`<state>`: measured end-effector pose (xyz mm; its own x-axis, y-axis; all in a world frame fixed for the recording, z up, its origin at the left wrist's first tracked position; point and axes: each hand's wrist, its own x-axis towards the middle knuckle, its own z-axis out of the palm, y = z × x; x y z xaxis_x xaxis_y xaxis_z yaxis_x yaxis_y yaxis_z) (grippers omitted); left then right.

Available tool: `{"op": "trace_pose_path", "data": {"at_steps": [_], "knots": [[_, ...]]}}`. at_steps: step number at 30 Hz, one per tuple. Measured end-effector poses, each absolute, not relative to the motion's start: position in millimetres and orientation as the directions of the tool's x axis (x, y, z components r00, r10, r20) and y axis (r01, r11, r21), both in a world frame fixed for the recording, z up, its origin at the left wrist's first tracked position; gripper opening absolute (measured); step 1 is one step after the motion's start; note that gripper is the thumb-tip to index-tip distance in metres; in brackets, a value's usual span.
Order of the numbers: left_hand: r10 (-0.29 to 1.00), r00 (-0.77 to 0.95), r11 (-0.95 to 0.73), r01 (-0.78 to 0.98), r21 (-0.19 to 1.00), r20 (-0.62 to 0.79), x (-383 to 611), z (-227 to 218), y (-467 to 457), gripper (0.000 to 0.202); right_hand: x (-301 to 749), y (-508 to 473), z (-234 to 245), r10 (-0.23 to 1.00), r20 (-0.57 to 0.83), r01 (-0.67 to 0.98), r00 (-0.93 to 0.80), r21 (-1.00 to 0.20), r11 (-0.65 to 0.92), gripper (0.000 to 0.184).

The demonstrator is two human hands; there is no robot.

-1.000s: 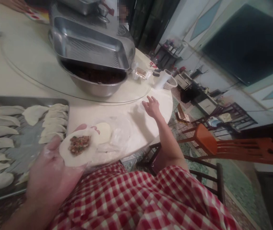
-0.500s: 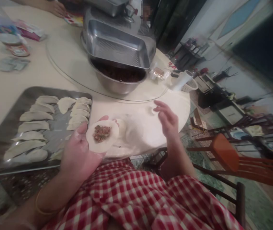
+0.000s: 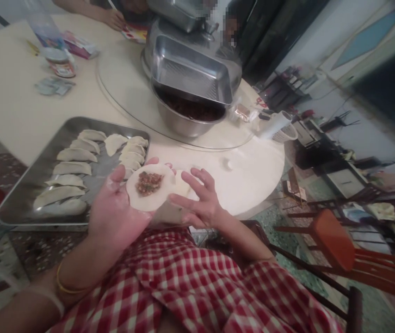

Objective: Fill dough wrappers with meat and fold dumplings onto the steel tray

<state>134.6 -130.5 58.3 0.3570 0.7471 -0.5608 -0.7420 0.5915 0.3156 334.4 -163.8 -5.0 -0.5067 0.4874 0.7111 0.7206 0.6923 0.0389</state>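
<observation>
On the palm and fingers of my left hand rests a round dumpling wrapper, with a mound of meat filling in its middle. My right hand is at the wrapper's right edge, fingers spread and holding nothing; whether a fingertip touches the dough I cannot tell. Behind that hand, a pale round of dough is partly hidden. To the left, a metal tray carries rows of folded dumplings. A small piece of dough lies on the table at the right.
A large steel bowl of dark contents stands on the glass turntable, partly covered by a steel pan. Beyond are a jar, a bottle and another person's hand. An orange chair stands right.
My right hand has come leftward from the table's right side to the wrapper's edge. The left hand still supports the filled wrapper. The view has shifted, so the table appears further right.
</observation>
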Motion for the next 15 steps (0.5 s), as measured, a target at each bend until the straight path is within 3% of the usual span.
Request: {"op": "trace_pose_path", "data": {"at_steps": [5,10,15], "knots": [[0.750,0.367,0.592,-0.744,0.311,-0.550,137.1,61.5,-128.9,0.058,320.7,-169.7,-8.6,0.486,0.729,0.801,-0.482,0.141,0.582,0.056],[0.746,0.408,0.610,-0.735,0.295,-0.526,137.2,59.1,-131.4,0.059,307.1,-171.2,-6.9,0.422,0.732,0.735,-0.535,0.157,0.659,0.055],[0.708,0.507,0.671,-0.699,0.245,-0.492,138.8,56.0,-135.5,0.062,297.2,-171.0,3.9,0.438,0.688,0.705,-0.579,0.152,0.693,0.058]]}}
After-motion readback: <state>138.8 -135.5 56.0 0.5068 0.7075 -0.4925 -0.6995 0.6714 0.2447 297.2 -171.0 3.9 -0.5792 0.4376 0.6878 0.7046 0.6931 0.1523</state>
